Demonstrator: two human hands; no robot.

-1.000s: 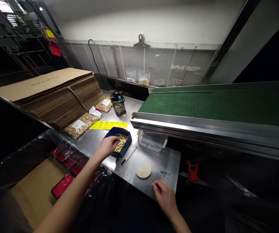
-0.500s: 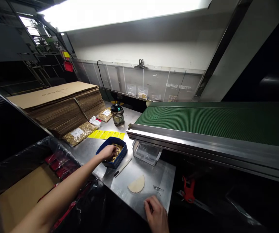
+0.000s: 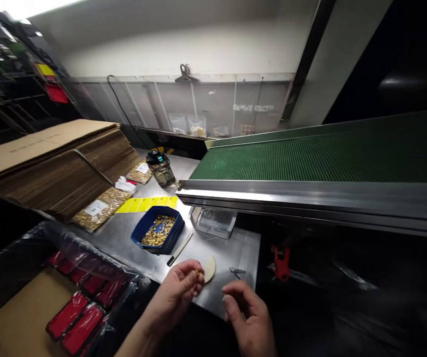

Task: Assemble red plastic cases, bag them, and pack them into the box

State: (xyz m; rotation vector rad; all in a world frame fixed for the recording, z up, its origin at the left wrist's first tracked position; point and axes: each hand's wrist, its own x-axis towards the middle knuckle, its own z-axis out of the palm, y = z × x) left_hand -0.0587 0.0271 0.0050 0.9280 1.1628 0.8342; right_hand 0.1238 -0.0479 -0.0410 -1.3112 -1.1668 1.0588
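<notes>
Bare steel table (image 3: 243, 248) — conveyor (image 3: 310, 198) overhead

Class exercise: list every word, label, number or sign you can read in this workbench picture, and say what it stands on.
No text can be read.
White label on the bag of gold parts: too small.
Print on the flat cardboard stack: blurred.
Strips on the back wall panel: blurred.
Yellow cards: no print visible.

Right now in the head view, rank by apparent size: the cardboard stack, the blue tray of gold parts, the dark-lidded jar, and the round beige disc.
1. cardboard stack, largest by far
2. blue tray
3. jar, though it sits farther back, so it may look undersized
4. beige disc, partly hidden by the left hand
</notes>
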